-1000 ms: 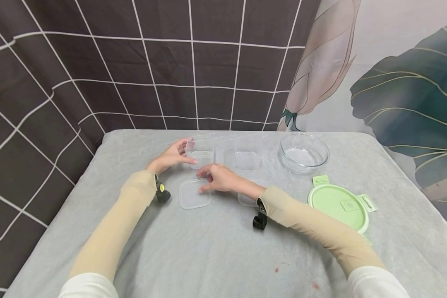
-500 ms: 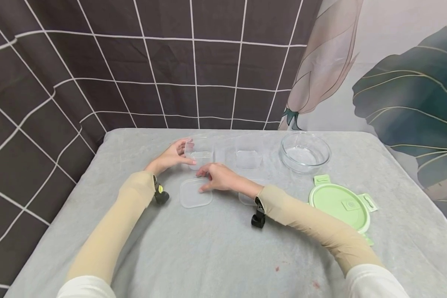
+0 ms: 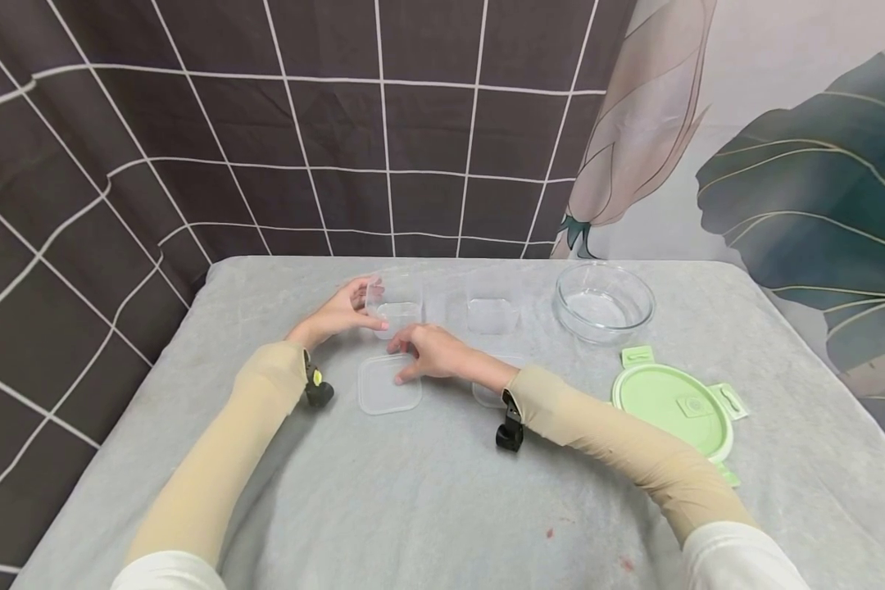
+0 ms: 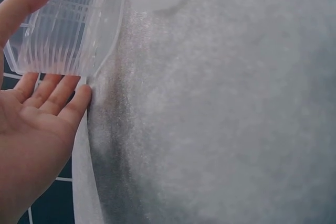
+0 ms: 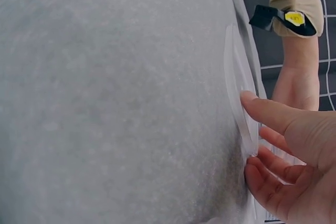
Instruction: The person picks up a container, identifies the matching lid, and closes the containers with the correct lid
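Movement since the earlier frame: no plain displacement of any item; both hands, containers and lids keep their places, the head view itself having shifted very slightly. Item one, a clear, square-cornered plastic container, toward the back of the table, left of the middle, its walls ribbed in the left wrist view. The left hand holds it at its left side, thumb along the near face, fingers reaching round behind, their tips partly hidden by the wall. Item two, a flat, translucent, rounded-square plastic lid, lying just in front of that container. The right hand is at the lid's far right corner, thumb over the lid, fingers loosely bent and apart from the thumb; whether it grips the lid cannot be told. Further items: a second clear plastic container, right of the first; a second translucent lid, partly hidden by the right wrist; a round clear glass bowl, farther right; a round pale-green lid with side tabs, in front of the bowl. Support: a table under grey cloth. Backdrop: dark cloth with a white grid.
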The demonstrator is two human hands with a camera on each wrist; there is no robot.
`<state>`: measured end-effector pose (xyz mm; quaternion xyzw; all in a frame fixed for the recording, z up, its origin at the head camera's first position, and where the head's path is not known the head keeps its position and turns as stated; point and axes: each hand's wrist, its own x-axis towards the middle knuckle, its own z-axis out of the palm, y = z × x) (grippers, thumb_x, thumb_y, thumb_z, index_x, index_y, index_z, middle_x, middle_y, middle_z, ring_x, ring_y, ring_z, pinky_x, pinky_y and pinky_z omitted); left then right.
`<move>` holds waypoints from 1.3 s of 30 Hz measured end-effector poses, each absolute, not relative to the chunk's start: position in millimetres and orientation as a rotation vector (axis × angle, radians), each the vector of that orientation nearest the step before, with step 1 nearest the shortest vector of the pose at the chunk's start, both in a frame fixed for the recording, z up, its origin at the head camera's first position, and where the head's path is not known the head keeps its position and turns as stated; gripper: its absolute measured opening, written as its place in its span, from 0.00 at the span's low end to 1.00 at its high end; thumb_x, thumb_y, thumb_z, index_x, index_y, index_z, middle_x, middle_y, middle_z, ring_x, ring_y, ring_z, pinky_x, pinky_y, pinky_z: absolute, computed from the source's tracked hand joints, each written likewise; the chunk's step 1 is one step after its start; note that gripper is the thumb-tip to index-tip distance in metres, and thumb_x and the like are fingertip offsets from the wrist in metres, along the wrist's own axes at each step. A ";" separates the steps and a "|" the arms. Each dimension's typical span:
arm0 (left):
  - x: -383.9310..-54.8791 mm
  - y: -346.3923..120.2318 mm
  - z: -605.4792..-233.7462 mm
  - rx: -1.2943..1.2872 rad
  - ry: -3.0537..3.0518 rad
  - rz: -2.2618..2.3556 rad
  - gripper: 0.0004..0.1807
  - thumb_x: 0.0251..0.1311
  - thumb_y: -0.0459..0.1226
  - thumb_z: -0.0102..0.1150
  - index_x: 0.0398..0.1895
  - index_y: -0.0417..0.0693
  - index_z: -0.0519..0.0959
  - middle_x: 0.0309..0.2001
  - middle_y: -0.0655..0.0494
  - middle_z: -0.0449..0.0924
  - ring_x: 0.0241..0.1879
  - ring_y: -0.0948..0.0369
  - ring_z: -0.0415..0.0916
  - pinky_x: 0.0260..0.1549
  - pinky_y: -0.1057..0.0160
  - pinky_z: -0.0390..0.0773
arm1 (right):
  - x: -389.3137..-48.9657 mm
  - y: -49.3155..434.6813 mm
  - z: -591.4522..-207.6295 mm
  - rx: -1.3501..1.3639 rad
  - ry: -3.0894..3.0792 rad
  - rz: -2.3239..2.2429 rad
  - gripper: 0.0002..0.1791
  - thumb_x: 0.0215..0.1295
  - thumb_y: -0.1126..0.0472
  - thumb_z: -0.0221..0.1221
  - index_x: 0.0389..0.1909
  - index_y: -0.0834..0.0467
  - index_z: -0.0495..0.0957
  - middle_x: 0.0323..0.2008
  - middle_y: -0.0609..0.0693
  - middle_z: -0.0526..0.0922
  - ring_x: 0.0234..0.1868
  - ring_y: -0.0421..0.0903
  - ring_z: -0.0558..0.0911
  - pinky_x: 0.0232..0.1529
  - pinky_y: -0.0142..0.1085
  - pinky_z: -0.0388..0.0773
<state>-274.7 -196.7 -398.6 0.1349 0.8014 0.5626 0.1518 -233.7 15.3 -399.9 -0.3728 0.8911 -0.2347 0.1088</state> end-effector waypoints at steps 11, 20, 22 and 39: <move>-272.3 -195.3 -400.4 0.394 2.296 1.614 0.50 0.49 0.25 0.66 0.74 0.39 0.48 0.73 0.37 0.54 0.74 0.44 0.49 0.73 0.47 0.51 | -230.1 16.3 -395.4 -1.062 2.617 -0.672 0.26 0.46 0.54 0.74 0.48 0.57 0.82 0.38 0.50 0.81 0.36 0.41 0.74 0.41 0.30 0.74; -273.2 -195.1 -406.0 0.384 2.325 1.622 0.51 0.48 0.26 0.68 0.73 0.39 0.48 0.72 0.38 0.54 0.73 0.44 0.50 0.73 0.46 0.53 | -225.6 18.8 -391.2 -1.073 2.613 -0.698 0.25 0.45 0.56 0.74 0.46 0.59 0.81 0.41 0.51 0.85 0.38 0.42 0.79 0.42 0.30 0.76; -273.7 -194.4 -406.6 0.388 2.326 1.631 0.51 0.48 0.26 0.68 0.73 0.39 0.48 0.72 0.38 0.54 0.73 0.43 0.50 0.73 0.47 0.53 | -225.2 19.4 -389.6 -1.070 2.601 -0.708 0.25 0.45 0.56 0.74 0.46 0.58 0.81 0.41 0.51 0.85 0.36 0.42 0.79 0.40 0.29 0.76; -267.9 -189.0 -403.1 0.358 2.345 1.648 0.50 0.48 0.26 0.68 0.72 0.36 0.48 0.71 0.37 0.57 0.72 0.43 0.53 0.73 0.50 0.55 | -230.0 32.0 -380.7 -1.035 2.460 -0.825 0.12 0.54 0.63 0.67 0.39 0.61 0.81 0.33 0.51 0.84 0.33 0.38 0.78 0.37 0.23 0.75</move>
